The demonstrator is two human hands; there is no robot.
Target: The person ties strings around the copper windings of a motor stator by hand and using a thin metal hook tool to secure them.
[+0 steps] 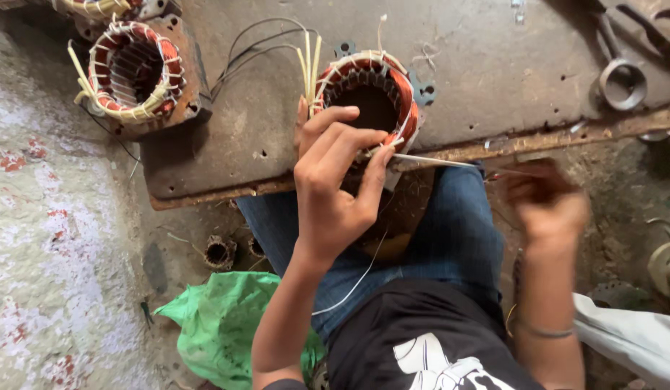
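Your worn, rust-edged metal bench (494, 65) carries two copper-wound stators (370, 97) (136, 72), thin black wires (255, 47) between them, and a ring spanner (620, 79) at its right.

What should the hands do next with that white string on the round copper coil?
Probably the right hand should pull the thin white lacing string snug. It runs taut from the round copper-wound motor coil, where the left hand pinches the lacing at the rim.

Second stator (136, 68), green bag (223, 325), ring spanner (622, 81).
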